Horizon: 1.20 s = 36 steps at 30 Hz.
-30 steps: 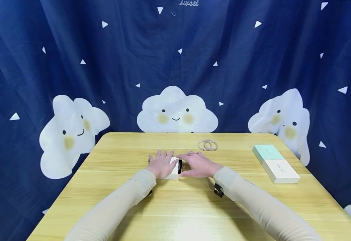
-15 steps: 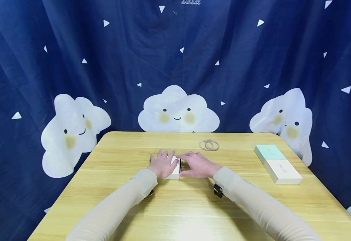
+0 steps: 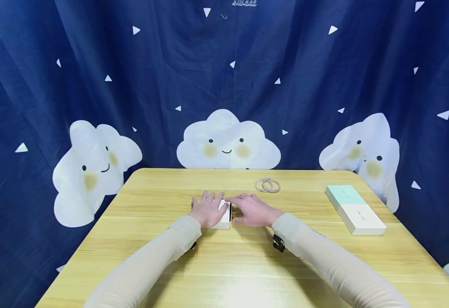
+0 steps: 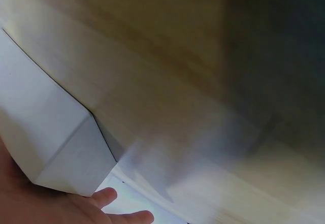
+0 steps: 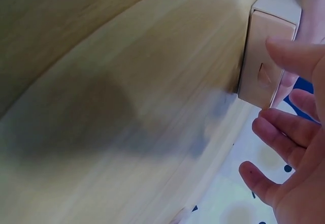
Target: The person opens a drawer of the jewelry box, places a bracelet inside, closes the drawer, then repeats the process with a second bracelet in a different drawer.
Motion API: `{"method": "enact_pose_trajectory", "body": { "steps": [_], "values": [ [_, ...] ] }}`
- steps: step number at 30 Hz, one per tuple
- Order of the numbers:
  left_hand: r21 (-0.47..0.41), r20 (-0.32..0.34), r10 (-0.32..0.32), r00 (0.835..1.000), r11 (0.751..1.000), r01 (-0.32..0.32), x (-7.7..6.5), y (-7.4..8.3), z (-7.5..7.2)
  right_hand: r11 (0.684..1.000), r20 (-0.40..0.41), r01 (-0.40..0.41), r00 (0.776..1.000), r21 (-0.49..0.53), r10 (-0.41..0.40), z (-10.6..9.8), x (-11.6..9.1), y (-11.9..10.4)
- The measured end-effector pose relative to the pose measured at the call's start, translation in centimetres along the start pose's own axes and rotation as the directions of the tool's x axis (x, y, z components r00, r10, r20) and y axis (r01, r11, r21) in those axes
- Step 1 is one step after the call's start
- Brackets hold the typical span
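Note:
In the head view, a white drawer-style box (image 3: 223, 222) lies on the table near its middle. My left hand (image 3: 206, 212) rests flat on the box's top with fingers spread. In the left wrist view the white side of the box (image 4: 43, 97) shows beside my palm. My right hand (image 3: 256, 211) is at the box's right end, its fingers loosely bent. In the right wrist view the pinkish drawer front (image 5: 271, 43) has a small cut or tab. My right thumb (image 5: 292, 56) is against that front, and a fingertip touches its corner. A thin dark strip shows at the drawer end.
Two pinkish rings (image 3: 267, 185) overlap behind the right hand. At the table's right side, a mint-and-white box (image 3: 359, 216) lies flat. The wooden table (image 3: 216, 269) ends against a blue cloud-print curtain (image 3: 228, 55).
The drawer has slid left into the white box, and the dark gap has narrowed. My right thumb has shifted from the near corner onto the drawer front. The left hand stays on top.

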<state>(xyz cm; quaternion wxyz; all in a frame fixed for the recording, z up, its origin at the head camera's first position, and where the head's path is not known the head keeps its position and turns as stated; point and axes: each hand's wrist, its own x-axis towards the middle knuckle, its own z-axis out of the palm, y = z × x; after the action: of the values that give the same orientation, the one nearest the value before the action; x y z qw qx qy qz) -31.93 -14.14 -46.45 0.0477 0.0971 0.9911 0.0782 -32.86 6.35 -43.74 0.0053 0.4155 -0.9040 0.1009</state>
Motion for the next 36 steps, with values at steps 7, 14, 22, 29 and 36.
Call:
{"method": "enact_pose_trajectory", "body": {
  "steps": [7,14,22,29,36],
  "values": [
    [0.004,0.0,0.001,1.0,1.0,-0.001,0.3,-0.2,0.2,1.0,-0.031,0.008,0.999,-0.014,-0.008,0.4,0.4,0.3],
    [-0.004,-0.016,0.009,1.0,1.0,-0.009,-0.2,0.0,-0.1,0.999,-0.041,-0.002,0.999,-0.032,0.0,0.5,0.6,0.1],
    [0.01,-0.016,0.013,1.0,1.0,-0.013,-0.7,0.3,-0.5,0.999,-0.051,-0.023,0.998,-0.042,0.021,0.7,0.6,0.0],
    [0.005,-0.01,0.013,1.0,1.0,-0.013,-0.8,0.5,-0.6,0.997,-0.064,-0.024,0.998,-0.069,0.019,0.8,0.6,0.0],
    [0.006,-0.009,0.011,1.0,1.0,-0.011,-0.8,0.4,-0.7,0.997,-0.067,-0.02,0.998,-0.076,0.015,0.7,0.7,-0.1]
  ]
}}
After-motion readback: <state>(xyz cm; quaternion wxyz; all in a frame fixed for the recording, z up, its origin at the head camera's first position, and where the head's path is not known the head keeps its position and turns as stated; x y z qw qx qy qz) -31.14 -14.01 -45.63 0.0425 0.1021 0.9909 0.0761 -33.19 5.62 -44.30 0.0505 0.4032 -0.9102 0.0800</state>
